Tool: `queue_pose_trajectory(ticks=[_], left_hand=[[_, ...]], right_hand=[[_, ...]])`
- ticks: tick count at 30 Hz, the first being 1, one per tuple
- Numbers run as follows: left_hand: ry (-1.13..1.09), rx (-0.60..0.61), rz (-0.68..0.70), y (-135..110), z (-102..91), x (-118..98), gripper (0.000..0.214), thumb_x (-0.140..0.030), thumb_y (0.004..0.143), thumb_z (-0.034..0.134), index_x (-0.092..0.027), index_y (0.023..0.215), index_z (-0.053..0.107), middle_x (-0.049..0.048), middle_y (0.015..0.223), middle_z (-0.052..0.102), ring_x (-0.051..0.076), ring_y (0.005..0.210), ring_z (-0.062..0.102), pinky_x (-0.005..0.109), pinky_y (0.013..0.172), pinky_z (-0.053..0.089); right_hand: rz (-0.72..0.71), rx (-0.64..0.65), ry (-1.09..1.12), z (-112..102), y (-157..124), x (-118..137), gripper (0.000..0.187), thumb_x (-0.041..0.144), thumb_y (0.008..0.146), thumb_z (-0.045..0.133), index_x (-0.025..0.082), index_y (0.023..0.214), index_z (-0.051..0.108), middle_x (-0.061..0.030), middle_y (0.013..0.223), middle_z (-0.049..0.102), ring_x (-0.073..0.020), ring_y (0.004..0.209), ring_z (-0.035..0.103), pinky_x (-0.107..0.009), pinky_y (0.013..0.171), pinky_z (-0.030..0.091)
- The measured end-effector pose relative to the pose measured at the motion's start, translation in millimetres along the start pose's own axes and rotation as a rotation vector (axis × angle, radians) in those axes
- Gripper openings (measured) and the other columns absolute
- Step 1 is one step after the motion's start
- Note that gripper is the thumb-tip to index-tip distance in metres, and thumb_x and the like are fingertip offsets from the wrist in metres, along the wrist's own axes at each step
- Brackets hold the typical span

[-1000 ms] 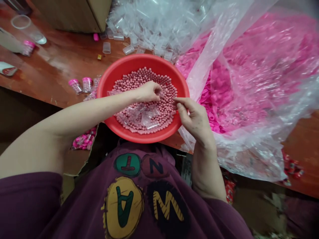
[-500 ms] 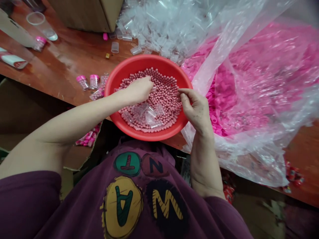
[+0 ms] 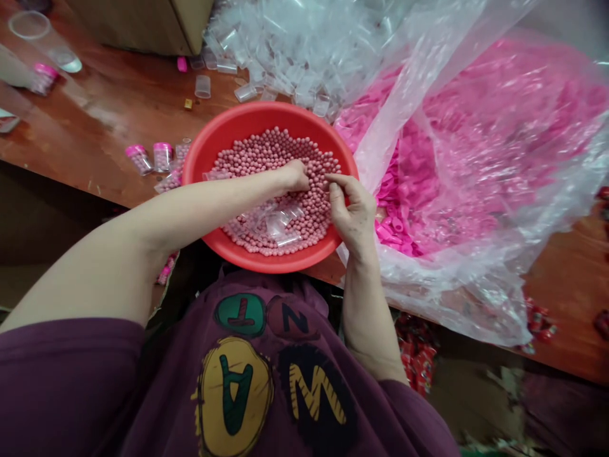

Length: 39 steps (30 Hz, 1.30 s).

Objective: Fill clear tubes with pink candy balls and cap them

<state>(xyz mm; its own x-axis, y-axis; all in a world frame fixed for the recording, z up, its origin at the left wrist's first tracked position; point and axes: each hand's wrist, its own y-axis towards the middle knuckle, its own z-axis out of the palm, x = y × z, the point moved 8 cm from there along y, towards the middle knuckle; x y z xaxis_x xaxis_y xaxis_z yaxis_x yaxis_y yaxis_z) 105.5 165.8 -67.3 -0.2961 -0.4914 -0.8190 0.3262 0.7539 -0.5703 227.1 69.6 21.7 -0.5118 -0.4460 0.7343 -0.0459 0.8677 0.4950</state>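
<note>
Wooden surface (image 3: 109, 120), reddish, cluttered, seen from above over a purple shirt. Red bowl (image 3: 257, 113) sits at the near edge, full of small pink beads (image 3: 266, 152), with a few clear tubes (image 3: 280, 222) lying loose on the beads toward the near side.

Both hands are inside the bowl. Left hand (image 3: 292, 176) is knuckles up, fingers curled down onto the beads near the bowl's middle; can't tell if it grips anything. Right hand (image 3: 352, 212) is just beside it at the bowl's right rim, thumb and forefinger pinched together, and whatever sits in the pinch is too small to make out. Fingertips of the two hands are nearly touching.

Judged step: picking among the beads. A pick from this pose would call for a tight fingertip pinch, since the beads are round and loose.

The clear tubes lie just below both hands, near but not touched.

Around the bowl:
- capped vials (image 3: 162, 155) to its left
- heap of empty clear vials (image 3: 295, 38) behind it
- plastic bag of pink caps (image 3: 476, 139) to its right, touching the rim
</note>
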Motion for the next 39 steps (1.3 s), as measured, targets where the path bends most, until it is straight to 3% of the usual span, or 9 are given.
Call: queue_pose_trajectory(ticks=[2,4,10,14,18,24,28,32,39], left_hand=[[-0.035,0.003,-0.026,-8,-8.4,3,0.029,0.006,0.072,0.077,-0.018,0.071,0.06,-0.0025,0.063,0.06,0.021,0.081,0.07,0.029,0.081,0.053],[-0.064,0.018,-0.033,-21,-17.9,1,0.026,0.006,0.072,0.079,-0.017,0.075,0.066,-0.0009,0.068,0.068,0.017,0.07,0.066,0.027,0.072,0.05],[-0.322,0.082,0.103,-74,-36.6,-17,0.023,0.008,0.077,0.08,-0.012,0.087,0.083,0.0025,0.085,0.078,0.012,0.075,0.068,0.027,0.082,0.053],[-0.485,0.178,0.085,-105,-33.6,-4,0.015,0.004,0.086,0.076,-0.01,0.087,0.08,0.0057,0.084,0.078,0.016,0.077,0.074,0.031,0.079,0.058],[-0.582,0.184,0.111,-127,-31.5,7,0.017,0.005,0.091,0.071,-0.011,0.091,0.079,0.0039,0.082,0.077,0.014,0.072,0.072,0.029,0.077,0.062],[-0.75,0.108,0.121,-148,-33.7,18,0.023,0.004,0.099,0.062,-0.009,0.102,0.081,0.0082,0.093,0.082,0.014,0.079,0.075,0.025,0.073,0.064],[-0.829,0.086,0.106,-155,-36.6,29,0.028,0.003,0.098,0.058,-0.007,0.11,0.082,0.0114,0.102,0.084,0.015,0.082,0.077,0.024,0.069,0.063],[-0.878,0.065,0.073,-158,-38.4,36,0.037,0.004,0.095,0.055,-0.004,0.12,0.08,0.0133,0.103,0.084,0.016,0.08,0.077,0.025,0.067,0.062],[-0.907,0.029,0.072,-158,-40.8,38,0.028,0.005,0.09,0.056,-0.007,0.105,0.076,0.0065,0.091,0.08,0.014,0.075,0.074,0.024,0.064,0.062]], right_hand=[[0.023,-0.022,0.043,-2,-2,-5,0.025,0.036,0.113,0.06,0.028,0.124,0.08,-0.0045,0.11,0.085,-0.0246,0.1,0.082,-0.044,0.095,0.068],[0.046,-0.036,0.068,-3,-3,-10,0.025,0.041,0.114,0.06,0.03,0.125,0.08,-0.0038,0.11,0.084,-0.0249,0.099,0.082,-0.046,0.094,0.068],[0.111,-0.013,0.147,-4,2,-15,0.028,0.044,0.113,0.059,0.033,0.134,0.075,-0.0028,0.113,0.08,-0.0192,0.081,0.076,-0.041,0.081,0.069],[0.057,0.165,0.138,5,12,4,0.043,0.036,0.108,0.058,0.035,0.15,0.066,-0.0055,0.135,0.074,-0.0219,0.1,0.076,-0.047,0.098,0.07],[0.02,0.444,0.13,21,18,28,0.06,0.033,0.099,0.068,0.036,0.159,0.061,-0.006,0.146,0.068,-0.0233,0.11,0.073,-0.045,0.1,0.069],[0.071,0.524,0.274,35,19,38,0.04,0.047,0.101,0.081,0.034,0.139,0.076,-0.0027,0.127,0.073,-0.0195,0.093,0.071,-0.038,0.088,0.067],[0.244,0.516,0.362,45,11,28,0.039,0.052,0.099,0.088,0.028,0.129,0.08,-0.0019,0.113,0.078,-0.0196,0.095,0.073,-0.037,0.095,0.066],[0.318,0.604,0.465,56,4,29,0.042,0.054,0.093,0.094,0.029,0.124,0.08,-0.0017,0.117,0.08,-0.0219,0.106,0.075,-0.039,0.102,0.066],[0.441,0.609,0.553,60,4,26,0.046,0.061,0.085,0.099,0.028,0.099,0.071,0.0012,0.092,0.07,-0.0169,0.08,0.064,-0.032,0.075,0.061]])
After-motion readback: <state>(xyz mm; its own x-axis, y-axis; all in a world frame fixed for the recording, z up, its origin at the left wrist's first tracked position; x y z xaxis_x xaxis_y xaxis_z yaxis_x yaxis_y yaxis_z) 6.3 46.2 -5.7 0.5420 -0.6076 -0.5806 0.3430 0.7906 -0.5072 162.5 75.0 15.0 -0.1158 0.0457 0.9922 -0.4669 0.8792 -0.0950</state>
